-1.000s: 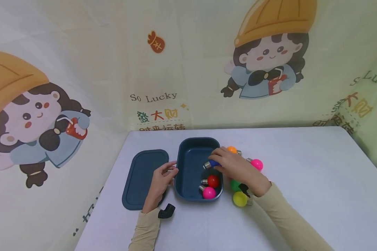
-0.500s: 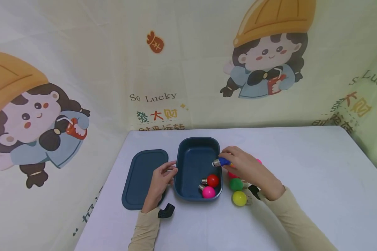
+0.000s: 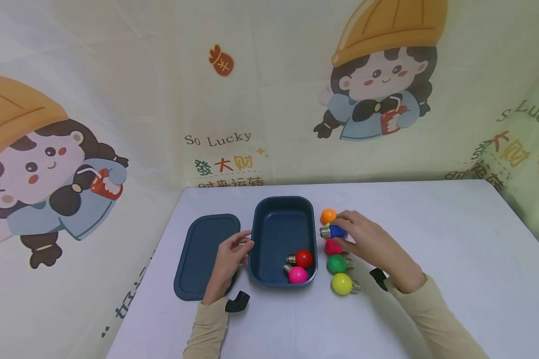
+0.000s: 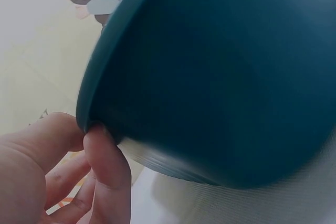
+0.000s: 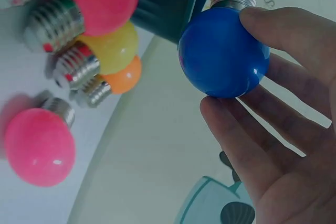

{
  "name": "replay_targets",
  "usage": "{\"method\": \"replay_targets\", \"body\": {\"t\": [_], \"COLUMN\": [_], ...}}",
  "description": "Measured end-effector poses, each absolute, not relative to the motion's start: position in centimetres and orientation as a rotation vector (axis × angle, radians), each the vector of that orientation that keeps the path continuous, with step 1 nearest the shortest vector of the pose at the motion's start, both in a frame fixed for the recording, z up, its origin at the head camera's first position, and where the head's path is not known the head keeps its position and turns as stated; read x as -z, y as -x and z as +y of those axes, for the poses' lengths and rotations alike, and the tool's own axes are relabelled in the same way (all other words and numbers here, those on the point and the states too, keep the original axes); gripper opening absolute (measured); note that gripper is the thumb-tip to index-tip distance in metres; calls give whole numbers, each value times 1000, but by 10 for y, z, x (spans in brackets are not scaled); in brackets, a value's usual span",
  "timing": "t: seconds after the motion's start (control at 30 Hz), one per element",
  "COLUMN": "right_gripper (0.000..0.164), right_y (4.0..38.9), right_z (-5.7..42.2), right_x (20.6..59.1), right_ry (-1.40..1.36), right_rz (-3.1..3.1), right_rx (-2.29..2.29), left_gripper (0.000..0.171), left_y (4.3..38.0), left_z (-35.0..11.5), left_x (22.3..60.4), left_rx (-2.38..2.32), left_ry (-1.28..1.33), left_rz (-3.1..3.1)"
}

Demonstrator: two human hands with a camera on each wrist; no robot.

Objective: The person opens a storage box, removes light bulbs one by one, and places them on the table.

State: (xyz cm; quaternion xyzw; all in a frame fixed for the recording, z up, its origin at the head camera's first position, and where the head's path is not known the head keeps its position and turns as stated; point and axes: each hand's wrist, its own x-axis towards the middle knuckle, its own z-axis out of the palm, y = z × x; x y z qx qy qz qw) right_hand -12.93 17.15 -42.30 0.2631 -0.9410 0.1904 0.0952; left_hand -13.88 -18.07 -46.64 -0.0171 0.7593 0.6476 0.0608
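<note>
A blue light bulb [image 3: 339,231], its metal screw base toward the container, is held between the thumb and fingertips of my right hand [image 3: 370,242]. It overlaps the row of bulbs right of the container in the head view. The right wrist view shows the round blue bulb [image 5: 223,53] clearly. My left hand [image 3: 229,259] is at the left side of the dark blue container [image 3: 252,259], pinching its rim [image 4: 86,95] with thumb and finger. Inside the container lie a red bulb [image 3: 304,258] and a pink bulb [image 3: 298,275].
Beside the container lie an orange bulb [image 3: 328,215], a pinkish-red bulb [image 3: 333,247], a green bulb [image 3: 337,264] and a yellow bulb [image 3: 342,283]. Another pink bulb [image 5: 41,148] is hidden in the head view. The flat lid [image 3: 202,249] lies left, partly under the left hand.
My right hand has moved right with the blue bulb, from over the container to over the row of bulbs. The left hand has stayed in place.
</note>
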Motion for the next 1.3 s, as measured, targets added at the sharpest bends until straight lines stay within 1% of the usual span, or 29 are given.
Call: {"method": "replay_targets", "body": {"t": [0.57, 0.93, 1.3], "right_gripper": [43, 38, 43], "right_y": [121, 122, 124], "right_z": [194, 204, 211], "right_x": [437, 449, 458], "right_ry": [-645, -595, -558], "right_rz": [-2812, -2815, -2826], "right_rx": [-536, -565, -585], "left_gripper": [39, 39, 39], "left_y": [139, 140, 141], "left_z": [-181, -181, -181], "left_x": [466, 465, 466], "left_rx": [-1961, -1960, -1968], "left_ry": [52, 48, 35], "left_rz": [2290, 2293, 2287]}}
